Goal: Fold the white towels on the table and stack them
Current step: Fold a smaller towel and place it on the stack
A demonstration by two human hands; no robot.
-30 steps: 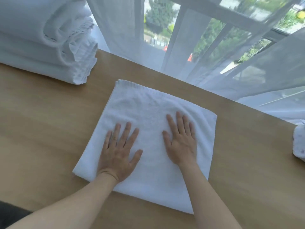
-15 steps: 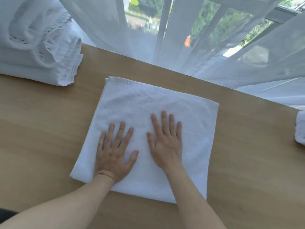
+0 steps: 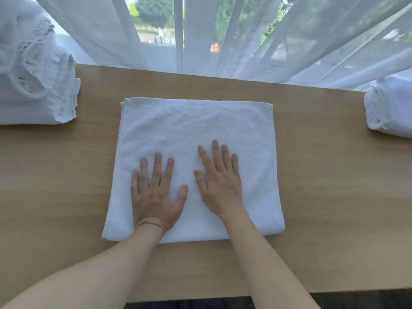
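Note:
A folded white towel (image 3: pixel 196 130) lies flat in the middle of the wooden table (image 3: pixel 55 175). My left hand (image 3: pixel 156 192) rests palm down on its near left part, fingers straight and spread. My right hand (image 3: pixel 219 181) presses flat beside it, a little farther forward, fingers straight. Neither hand grips the cloth. A stack of folded white towels (image 3: pixel 33 85) stands at the table's far left. Another white towel pile (image 3: pixel 390 110) sits at the far right edge, partly cut off by the frame.
Sheer white curtains (image 3: pixel 200 34) hang along the table's far edge in front of a window. The table's near edge (image 3: pixel 223 296) runs under my forearms. Bare wood shows on both sides of the middle towel.
The view has swung so the towel now lies square to me, and the right towel pile shows more. Both hands stay flat on the towel, having slid slightly toward its near part.

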